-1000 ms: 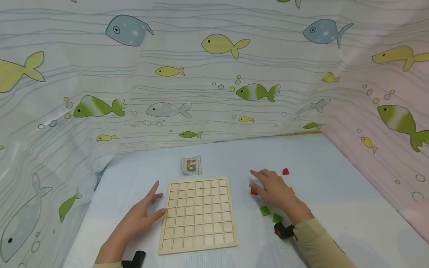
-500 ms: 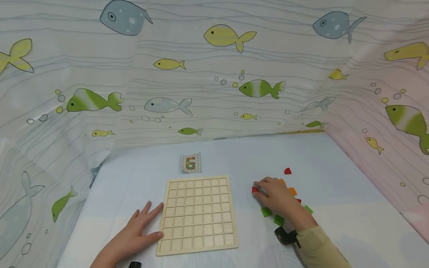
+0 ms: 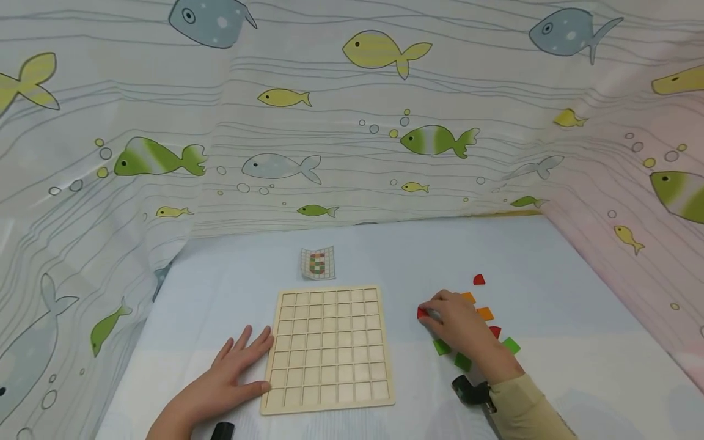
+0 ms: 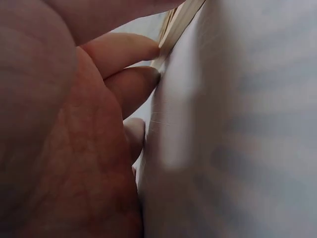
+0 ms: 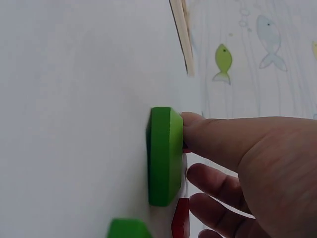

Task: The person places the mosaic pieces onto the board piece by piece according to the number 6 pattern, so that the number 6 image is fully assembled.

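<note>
A pale wooden grid board (image 3: 330, 349) lies flat with its squares bare. The thumb and forefinger of my left hand (image 3: 222, 382) touch the board's left edge, the fingers spread; the left wrist view shows fingertips against the board's side (image 4: 173, 32). Right of the board, my right hand (image 3: 459, 324) pinches a red piece (image 3: 421, 313) between thumb and fingertips, low at the table. Only a sliver of that red shows behind the thumb in the right wrist view, beyond a green piece (image 5: 166, 156).
Behind the board lies a small paper (image 3: 317, 263) with a coloured grid pattern. Around my right hand are orange pieces (image 3: 485, 313), green pieces (image 3: 511, 345) and a red piece (image 3: 495, 331); another rounded red piece (image 3: 479, 279) sits farther back. Fish-patterned cloth walls surround the table.
My right hand has come down onto the red piece, its fingers closing on it. My left hand has shifted nearer along the board's left edge. The head view has moved slightly.
</note>
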Demonstrator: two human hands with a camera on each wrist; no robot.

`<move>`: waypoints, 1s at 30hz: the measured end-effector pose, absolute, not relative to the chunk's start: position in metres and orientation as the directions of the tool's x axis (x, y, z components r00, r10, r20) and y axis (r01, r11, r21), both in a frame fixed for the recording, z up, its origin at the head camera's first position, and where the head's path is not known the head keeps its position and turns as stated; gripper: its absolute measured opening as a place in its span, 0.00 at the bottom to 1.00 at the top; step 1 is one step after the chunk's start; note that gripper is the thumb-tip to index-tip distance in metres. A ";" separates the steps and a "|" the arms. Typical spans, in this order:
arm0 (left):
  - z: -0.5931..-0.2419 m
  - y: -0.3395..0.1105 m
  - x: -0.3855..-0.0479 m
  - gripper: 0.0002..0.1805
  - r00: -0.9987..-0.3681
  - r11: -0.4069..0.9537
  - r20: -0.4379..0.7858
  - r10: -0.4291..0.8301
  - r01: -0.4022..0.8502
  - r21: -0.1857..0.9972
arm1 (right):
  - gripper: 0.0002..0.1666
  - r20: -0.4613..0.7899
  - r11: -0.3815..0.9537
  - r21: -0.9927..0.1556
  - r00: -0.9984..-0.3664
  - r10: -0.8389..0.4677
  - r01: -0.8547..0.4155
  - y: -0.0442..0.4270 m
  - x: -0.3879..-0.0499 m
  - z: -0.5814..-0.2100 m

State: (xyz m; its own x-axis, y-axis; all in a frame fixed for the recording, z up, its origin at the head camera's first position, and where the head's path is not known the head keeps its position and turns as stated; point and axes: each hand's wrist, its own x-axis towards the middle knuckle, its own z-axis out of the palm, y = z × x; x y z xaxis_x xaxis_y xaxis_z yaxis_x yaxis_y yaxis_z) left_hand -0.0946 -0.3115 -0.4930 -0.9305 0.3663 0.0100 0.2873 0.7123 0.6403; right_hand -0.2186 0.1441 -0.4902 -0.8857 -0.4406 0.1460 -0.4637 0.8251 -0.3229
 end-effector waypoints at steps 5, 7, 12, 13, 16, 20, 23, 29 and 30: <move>-0.492 -0.311 -0.095 0.45 -0.931 0.710 -0.029 0.365 0.258 0.655 | 0.14 0.132 0.838 -0.324 -0.897 -0.421 -0.440 0.141 -0.220 -0.489; -0.492 -0.311 -0.095 0.45 -0.932 0.712 -0.031 0.362 0.255 0.655 | 0.14 0.116 0.843 -0.326 -0.903 -0.413 -0.427 0.140 -0.220 -0.488; -0.491 -0.309 -0.095 0.45 -0.935 0.721 -0.040 0.352 0.244 0.649 | 0.13 0.083 0.854 -0.325 -0.911 -0.403 -0.407 0.138 -0.220 -0.489; -0.490 -0.308 -0.094 0.46 -0.936 0.721 -0.041 0.349 0.240 0.650 | 0.13 0.079 0.855 -0.325 -0.913 -0.401 -0.403 0.137 -0.220 -0.489; -0.489 -0.307 -0.094 0.46 -0.938 0.721 -0.043 0.343 0.234 0.652 | 0.12 0.071 0.859 -0.327 -0.917 -0.394 -0.394 0.136 -0.220 -0.488; -0.488 -0.306 -0.094 0.46 -0.941 0.728 -0.040 0.337 0.233 0.645 | 0.13 0.081 0.855 -0.332 -0.915 -0.395 -0.398 0.133 -0.221 -0.483; -0.488 -0.306 -0.094 0.46 -0.942 0.730 -0.043 0.332 0.228 0.644 | 0.13 0.094 0.846 -0.335 -0.908 -0.408 -0.415 0.130 -0.222 -0.478; -0.489 -0.307 -0.095 0.46 -0.944 0.722 -0.057 0.324 0.208 0.660 | 0.11 0.107 0.818 -0.344 -0.885 -0.453 -0.460 0.115 -0.225 -0.463; -0.489 -0.307 -0.095 0.46 -0.945 0.721 -0.059 0.322 0.204 0.662 | 0.11 0.104 0.817 -0.345 -0.884 -0.456 -0.462 0.112 -0.225 -0.461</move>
